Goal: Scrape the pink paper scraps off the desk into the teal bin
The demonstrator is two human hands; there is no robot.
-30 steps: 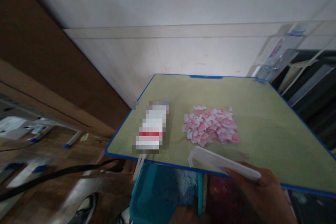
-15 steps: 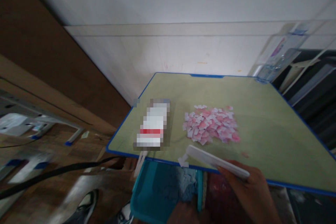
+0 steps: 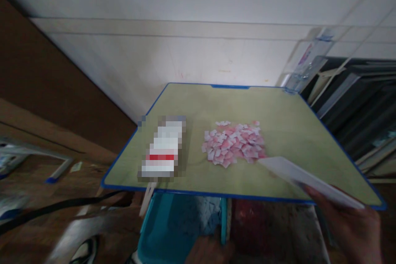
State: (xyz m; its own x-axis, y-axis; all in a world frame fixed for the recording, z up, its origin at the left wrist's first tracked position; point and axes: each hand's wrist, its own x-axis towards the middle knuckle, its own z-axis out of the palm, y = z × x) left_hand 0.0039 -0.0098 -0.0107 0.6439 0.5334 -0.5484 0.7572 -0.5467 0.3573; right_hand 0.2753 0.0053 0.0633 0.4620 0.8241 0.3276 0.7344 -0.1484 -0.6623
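- Along the back of the pale table (image 3: 297,123), with its blue rim, we see a whitish wall (image 3: 130,62); a clear bottle (image 3: 305,66) stands at the far right corner.
- Beyond the right edge we make out dark panels (image 3: 355,99) stacked together.
- On the left of the tabletop lies a white object with a red band (image 3: 165,144), too pixelated for us to identify; a pale stick (image 3: 147,200) juts out below it, past the front edge.
- Just right of it, near the middle of the table, we find the heap of pink and white paper scraps (image 3: 232,146), with bare tabletop around it.
- Below the front edge sits a teal bin (image 3: 151,231), partly hidden from us by the table, with pale scraps (image 3: 207,212) inside.
- The right hand (image 3: 352,227) has its fingers closed on the near end of a white strip (image 3: 312,181), whose far tip reaches the heap's right side; we cannot tell whether they touch.
- The left hand (image 3: 208,251) is low at the bin, near its right wall; it is dark and blurred, so we cannot tell how far its fingers are open.
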